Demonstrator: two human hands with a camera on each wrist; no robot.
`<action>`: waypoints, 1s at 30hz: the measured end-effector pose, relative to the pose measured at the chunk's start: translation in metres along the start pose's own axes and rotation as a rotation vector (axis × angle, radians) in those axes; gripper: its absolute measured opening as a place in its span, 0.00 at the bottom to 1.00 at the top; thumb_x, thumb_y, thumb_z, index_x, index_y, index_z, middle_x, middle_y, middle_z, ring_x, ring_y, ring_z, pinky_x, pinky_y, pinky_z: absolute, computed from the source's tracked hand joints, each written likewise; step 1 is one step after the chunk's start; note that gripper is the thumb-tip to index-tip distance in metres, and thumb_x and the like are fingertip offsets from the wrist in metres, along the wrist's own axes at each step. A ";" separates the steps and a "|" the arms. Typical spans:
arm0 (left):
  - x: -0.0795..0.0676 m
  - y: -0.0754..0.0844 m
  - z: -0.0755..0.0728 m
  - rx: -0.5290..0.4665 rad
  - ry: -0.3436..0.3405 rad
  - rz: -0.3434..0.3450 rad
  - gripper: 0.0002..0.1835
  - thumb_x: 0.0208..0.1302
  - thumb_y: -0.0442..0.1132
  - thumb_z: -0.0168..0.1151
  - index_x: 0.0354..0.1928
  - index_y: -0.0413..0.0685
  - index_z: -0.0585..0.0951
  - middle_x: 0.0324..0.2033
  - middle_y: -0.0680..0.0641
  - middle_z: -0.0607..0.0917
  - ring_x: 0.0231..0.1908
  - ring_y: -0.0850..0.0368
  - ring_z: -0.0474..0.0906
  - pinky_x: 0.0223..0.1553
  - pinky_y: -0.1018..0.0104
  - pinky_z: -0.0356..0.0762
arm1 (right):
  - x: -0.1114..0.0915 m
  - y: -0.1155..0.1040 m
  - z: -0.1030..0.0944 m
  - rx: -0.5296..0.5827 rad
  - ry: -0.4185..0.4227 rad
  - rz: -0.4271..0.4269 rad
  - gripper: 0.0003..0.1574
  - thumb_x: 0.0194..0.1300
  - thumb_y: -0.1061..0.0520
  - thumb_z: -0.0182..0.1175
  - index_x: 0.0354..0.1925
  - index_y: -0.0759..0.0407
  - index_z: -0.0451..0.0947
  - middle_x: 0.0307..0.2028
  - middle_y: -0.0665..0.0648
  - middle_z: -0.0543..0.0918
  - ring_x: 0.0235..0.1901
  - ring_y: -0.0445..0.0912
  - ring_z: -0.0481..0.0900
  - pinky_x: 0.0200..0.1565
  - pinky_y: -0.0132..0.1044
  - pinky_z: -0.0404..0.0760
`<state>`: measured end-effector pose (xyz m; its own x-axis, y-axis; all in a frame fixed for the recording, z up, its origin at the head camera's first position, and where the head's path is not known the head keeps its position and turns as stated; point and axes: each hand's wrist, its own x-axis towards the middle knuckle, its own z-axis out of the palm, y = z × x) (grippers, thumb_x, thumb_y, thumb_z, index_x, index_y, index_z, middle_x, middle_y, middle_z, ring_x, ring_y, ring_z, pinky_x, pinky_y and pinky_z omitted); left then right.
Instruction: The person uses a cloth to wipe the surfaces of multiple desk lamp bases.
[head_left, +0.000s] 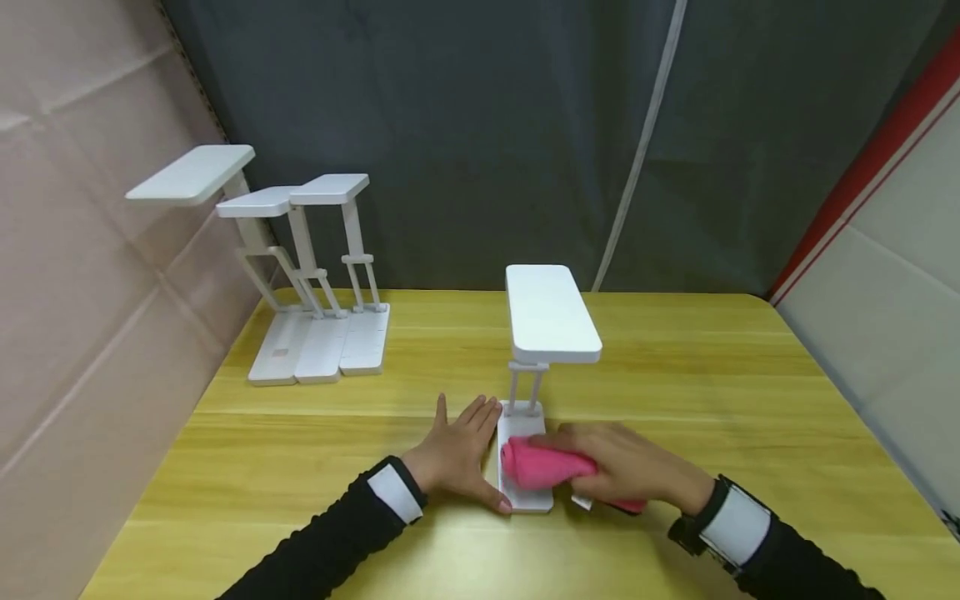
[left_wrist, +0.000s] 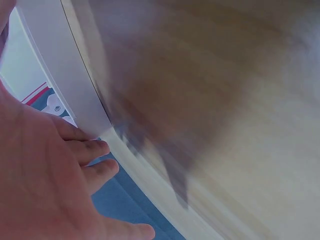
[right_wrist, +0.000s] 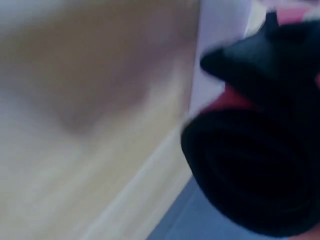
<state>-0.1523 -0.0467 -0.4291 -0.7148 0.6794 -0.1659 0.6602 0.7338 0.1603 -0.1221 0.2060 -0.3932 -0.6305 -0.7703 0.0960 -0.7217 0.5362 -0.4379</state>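
The white stand (head_left: 553, 317) is parked mid-table, base (head_left: 522, 423) touched by the spread-out left hand (head_left: 457, 458) and partly covered by a pink cloth (head_left: 543, 464) gripped in the right hand (head_left: 633, 462). Looks mid-wipe; whether the three back-left stands (head_left: 322, 348) are done can't be told.

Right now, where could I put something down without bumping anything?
The table is bare on its right side, between the right hand and the dark backdrop. Another bare patch lies between the three white stands and the left hand. It's crowded in the middle, with the hands and pink cloth at the lone white stand, and at the back left.
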 end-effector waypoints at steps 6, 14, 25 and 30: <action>-0.001 0.000 0.003 -0.021 0.006 0.001 0.68 0.31 0.83 0.52 0.68 0.45 0.43 0.68 0.43 0.49 0.67 0.48 0.39 0.56 0.28 0.32 | 0.026 0.017 0.007 -0.282 0.104 0.033 0.43 0.48 0.56 0.62 0.62 0.36 0.60 0.33 0.46 0.73 0.24 0.37 0.67 0.23 0.30 0.70; 0.000 -0.001 0.003 -0.013 0.007 0.002 0.69 0.30 0.83 0.51 0.68 0.43 0.43 0.68 0.44 0.47 0.67 0.50 0.36 0.56 0.29 0.30 | 0.018 0.012 0.024 -0.325 0.072 0.036 0.42 0.50 0.53 0.65 0.62 0.37 0.61 0.40 0.52 0.76 0.29 0.41 0.74 0.29 0.36 0.77; 0.001 0.000 0.001 0.052 0.010 -0.005 0.69 0.30 0.81 0.55 0.68 0.43 0.44 0.68 0.44 0.49 0.67 0.49 0.39 0.56 0.29 0.35 | -0.002 -0.008 0.026 -0.197 0.006 -0.055 0.44 0.46 0.54 0.61 0.62 0.34 0.60 0.41 0.48 0.76 0.26 0.35 0.67 0.26 0.29 0.70; -0.001 0.001 0.000 0.069 0.015 0.004 0.68 0.31 0.81 0.55 0.68 0.42 0.45 0.68 0.44 0.49 0.67 0.49 0.40 0.56 0.28 0.36 | -0.010 -0.011 0.017 0.072 -0.139 -0.038 0.41 0.47 0.57 0.60 0.60 0.34 0.63 0.43 0.42 0.76 0.28 0.34 0.69 0.28 0.28 0.70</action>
<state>-0.1507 -0.0472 -0.4287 -0.7149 0.6827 -0.1508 0.6772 0.7298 0.0937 -0.1033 0.2020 -0.4049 -0.5535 -0.8328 -0.0088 -0.7192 0.4833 -0.4993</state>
